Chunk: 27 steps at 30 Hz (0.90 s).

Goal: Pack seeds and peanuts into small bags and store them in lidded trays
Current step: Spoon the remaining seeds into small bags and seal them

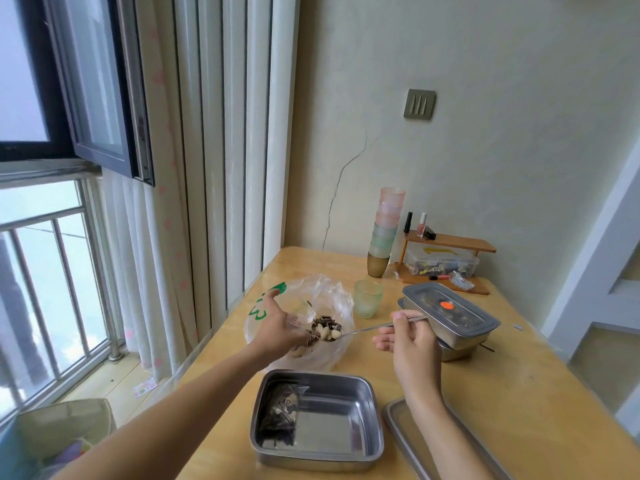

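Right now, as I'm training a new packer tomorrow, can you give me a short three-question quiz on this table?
1. True or false: the spoon in the right hand is empty.
2. How many packed bags lie in the open tray? A) none B) one C) three
3. Fill in: the loose lid lies to the ___ of the open tray.
Key: 1 false, it carries seeds and peanuts; 2 B; 3 right.
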### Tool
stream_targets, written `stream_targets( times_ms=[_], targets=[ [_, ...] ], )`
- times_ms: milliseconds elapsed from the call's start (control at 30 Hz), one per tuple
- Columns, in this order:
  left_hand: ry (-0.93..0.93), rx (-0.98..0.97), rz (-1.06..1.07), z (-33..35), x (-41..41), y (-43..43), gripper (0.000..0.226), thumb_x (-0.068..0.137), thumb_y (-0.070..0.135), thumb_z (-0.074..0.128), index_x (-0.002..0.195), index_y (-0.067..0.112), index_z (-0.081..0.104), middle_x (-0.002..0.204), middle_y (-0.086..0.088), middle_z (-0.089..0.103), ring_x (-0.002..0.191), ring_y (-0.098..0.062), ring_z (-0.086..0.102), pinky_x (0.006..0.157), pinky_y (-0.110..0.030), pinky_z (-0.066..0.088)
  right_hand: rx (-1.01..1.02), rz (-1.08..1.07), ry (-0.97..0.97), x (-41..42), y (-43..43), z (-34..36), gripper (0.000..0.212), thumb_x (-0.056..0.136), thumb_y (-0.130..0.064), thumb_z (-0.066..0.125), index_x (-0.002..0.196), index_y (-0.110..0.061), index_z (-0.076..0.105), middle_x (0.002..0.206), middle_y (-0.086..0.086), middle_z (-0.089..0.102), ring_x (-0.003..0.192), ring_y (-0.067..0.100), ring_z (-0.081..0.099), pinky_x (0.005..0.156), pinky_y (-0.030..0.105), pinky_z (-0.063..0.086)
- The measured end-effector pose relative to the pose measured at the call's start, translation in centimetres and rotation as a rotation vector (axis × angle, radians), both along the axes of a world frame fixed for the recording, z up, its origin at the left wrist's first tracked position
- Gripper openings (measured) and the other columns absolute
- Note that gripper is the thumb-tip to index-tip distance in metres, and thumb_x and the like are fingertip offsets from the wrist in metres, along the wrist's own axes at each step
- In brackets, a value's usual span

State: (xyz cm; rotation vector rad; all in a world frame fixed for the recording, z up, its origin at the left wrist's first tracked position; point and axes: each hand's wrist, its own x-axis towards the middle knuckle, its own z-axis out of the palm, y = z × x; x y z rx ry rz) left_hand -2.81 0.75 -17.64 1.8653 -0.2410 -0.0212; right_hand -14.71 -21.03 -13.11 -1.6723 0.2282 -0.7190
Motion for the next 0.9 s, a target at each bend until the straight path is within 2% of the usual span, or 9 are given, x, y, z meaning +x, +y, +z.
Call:
stream_targets(
  times_ms=[67,167,233,300,333,433,667,767,900],
  targets=[
    [0.029,-0.067,-0.008,-0.3,0.0,-0.2,0.111,0.08,-0.01,0.073,0.153,0.025,-0.004,0.083,-0.017,0.064,0.074,-0.028,0.063,0.068,-0.028,0.054,-0.003,0.014,-0.016,0.4,0.0,0.8,0.02,0.108,-0.02,0.051,0.093,-0.015,0.063,0.072,0.005,0.074,0.063,0.026,0.074,0.077,0.057,0.061],
    [0.031,-0.044,-0.006,-0.6,0.1,-0.5,0.108,0.084,-0.006,0.075,0.153,0.018,-0.006,0.078,-0.018,0.067,0.07,-0.026,0.065,0.065,-0.016,0.053,-0.033,0.024,-0.031,0.8,0.0,2.1,0.021,0.108,-0.022,0.05,0.094,-0.015,0.063,0.072,0.003,0.074,0.064,0.025,0.074,0.076,0.054,0.062],
    [-0.004,0.02,-0.002,-0.4,-0.2,-0.8,0.098,0.085,-0.001,0.078,0.152,0.006,0.006,0.078,-0.018,0.07,0.067,-0.017,0.068,0.067,-0.008,0.051,-0.054,0.035,-0.044,1.1,-0.1,2.9,0.021,0.108,-0.023,0.05,0.094,-0.015,0.063,0.073,0.003,0.075,0.065,0.025,0.074,0.075,0.054,0.063],
    [-0.04,0.084,0.007,0.3,-0.7,-1.2,0.081,0.087,0.005,0.079,0.146,-0.006,0.025,0.085,0.002,0.063,0.066,-0.003,0.066,0.065,-0.001,0.044,-0.085,0.038,-0.054,1.3,0.0,3.7,0.021,0.108,-0.024,0.05,0.094,-0.016,0.063,0.072,0.004,0.075,0.065,0.023,0.074,0.074,0.052,0.063],
    [-0.053,0.101,0.004,0.6,-1.0,-1.4,0.077,0.088,0.007,0.078,0.145,-0.006,0.029,0.087,0.009,0.058,0.066,0.0,0.065,0.063,-0.001,0.044,-0.103,0.038,-0.058,1.4,0.1,4.1,0.021,0.108,-0.024,0.05,0.093,-0.017,0.064,0.072,0.004,0.074,0.064,0.022,0.074,0.074,0.051,0.063],
    [-0.061,0.089,-0.016,0.9,-0.8,-1.8,0.084,0.089,0.009,0.077,0.15,0.012,0.019,0.086,-0.003,0.069,0.063,0.004,0.067,0.061,-0.011,0.051,-0.194,0.053,-0.077,1.6,0.7,4.7,0.021,0.107,-0.022,0.051,0.091,-0.017,0.063,0.071,0.003,0.073,0.062,0.019,0.073,0.071,0.048,0.062],
    [-0.071,0.062,0.017,0.7,0.2,-2.3,0.081,0.087,0.011,0.077,0.145,0.018,0.021,0.09,-0.004,0.074,0.078,-0.013,0.074,0.078,-0.033,0.063,-0.6,0.132,-0.191,1.3,2.0,4.5,0.013,0.107,-0.019,0.052,0.097,-0.02,0.06,0.066,-0.003,0.068,0.064,0.008,0.07,0.068,0.038,0.058],
    [-0.075,0.071,0.053,0.6,0.7,-2.4,0.079,0.085,0.014,0.079,0.14,0.02,0.023,0.097,-0.01,0.069,0.082,-0.019,0.072,0.079,-0.036,0.062,-0.735,0.184,-0.239,1.2,2.2,4.4,0.011,0.107,-0.018,0.052,0.099,-0.019,0.059,0.072,-0.008,0.066,0.066,0.009,0.068,0.064,0.034,0.056],
    [-0.049,0.09,0.08,0.2,1.1,-2.7,0.079,0.083,0.021,0.083,0.135,0.026,0.023,0.098,-0.006,0.066,0.083,-0.018,0.071,0.082,-0.039,0.061,-0.852,0.228,-0.266,1.1,2.4,4.2,0.009,0.107,-0.018,0.052,0.102,-0.021,0.058,0.092,-0.012,0.064,0.074,0.01,0.068,0.064,0.012,0.043]
  ],
)
